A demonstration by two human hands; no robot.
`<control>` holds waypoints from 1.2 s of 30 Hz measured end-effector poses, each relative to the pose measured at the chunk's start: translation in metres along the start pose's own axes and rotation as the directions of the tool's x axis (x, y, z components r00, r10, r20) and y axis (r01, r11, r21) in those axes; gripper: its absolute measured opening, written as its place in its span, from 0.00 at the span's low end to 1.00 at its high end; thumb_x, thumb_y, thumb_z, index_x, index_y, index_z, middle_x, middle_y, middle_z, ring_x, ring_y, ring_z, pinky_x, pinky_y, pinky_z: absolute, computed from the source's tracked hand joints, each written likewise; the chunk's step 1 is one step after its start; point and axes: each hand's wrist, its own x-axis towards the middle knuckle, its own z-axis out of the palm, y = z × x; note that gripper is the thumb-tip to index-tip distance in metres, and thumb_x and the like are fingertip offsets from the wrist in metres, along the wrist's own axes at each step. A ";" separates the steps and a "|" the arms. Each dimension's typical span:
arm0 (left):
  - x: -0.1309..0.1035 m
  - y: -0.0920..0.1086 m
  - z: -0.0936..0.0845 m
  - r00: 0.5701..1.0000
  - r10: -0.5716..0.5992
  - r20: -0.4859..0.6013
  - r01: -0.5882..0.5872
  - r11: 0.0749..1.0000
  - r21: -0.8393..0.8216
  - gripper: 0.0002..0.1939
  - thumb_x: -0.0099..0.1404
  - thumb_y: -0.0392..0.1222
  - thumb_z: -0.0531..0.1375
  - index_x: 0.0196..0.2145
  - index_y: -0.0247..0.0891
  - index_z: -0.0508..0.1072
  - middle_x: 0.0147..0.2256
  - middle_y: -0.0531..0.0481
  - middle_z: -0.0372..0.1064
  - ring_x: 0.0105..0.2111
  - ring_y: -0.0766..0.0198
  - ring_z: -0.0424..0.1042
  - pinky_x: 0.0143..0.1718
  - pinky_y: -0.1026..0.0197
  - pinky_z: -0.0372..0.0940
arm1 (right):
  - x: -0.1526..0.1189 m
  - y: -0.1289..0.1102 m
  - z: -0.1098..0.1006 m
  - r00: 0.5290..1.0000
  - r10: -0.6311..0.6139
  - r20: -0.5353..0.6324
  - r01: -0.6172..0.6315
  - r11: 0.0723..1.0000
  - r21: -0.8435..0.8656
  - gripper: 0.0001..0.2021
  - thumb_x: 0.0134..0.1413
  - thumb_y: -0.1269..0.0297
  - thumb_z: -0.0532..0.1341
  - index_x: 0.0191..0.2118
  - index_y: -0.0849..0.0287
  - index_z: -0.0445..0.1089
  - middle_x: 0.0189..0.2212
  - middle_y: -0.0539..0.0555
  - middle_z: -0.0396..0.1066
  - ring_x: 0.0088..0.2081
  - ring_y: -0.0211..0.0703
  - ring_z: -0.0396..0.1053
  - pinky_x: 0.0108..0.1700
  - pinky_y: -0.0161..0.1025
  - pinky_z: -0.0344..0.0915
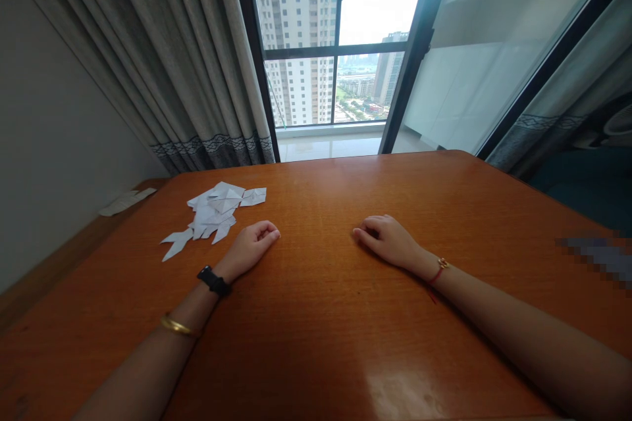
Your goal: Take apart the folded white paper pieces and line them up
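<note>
Our left hand (249,250) and right hand (388,241), fingers curled together, hold nothing visible; we'd lift white angular paper pieces (214,210) singly.

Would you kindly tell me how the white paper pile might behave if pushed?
The paper pile would probably slide easily, being thin pieces on a smooth, glossy table. It would likely spread apart, since its pieces overlap loosely.

White paper pieces (217,207) we see in a loose heap, creased and angular, overlapping, one jutting out to the right, pointed ones splayed at the near left, lying on the brown wooden table (316,316), just beyond our left hand (249,251)
</note>
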 end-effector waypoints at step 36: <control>0.001 -0.004 0.000 1.000 0.005 0.011 -0.005 1.000 0.002 0.14 0.64 0.51 0.54 0.31 0.38 0.70 0.28 0.53 0.67 0.28 0.63 0.64 0.30 0.63 0.57 | 0.000 0.001 0.000 1.000 0.006 0.006 -0.006 1.000 -0.002 0.14 0.60 0.60 0.54 0.25 0.58 0.68 0.25 0.52 0.72 0.28 0.40 0.68 0.34 0.37 0.59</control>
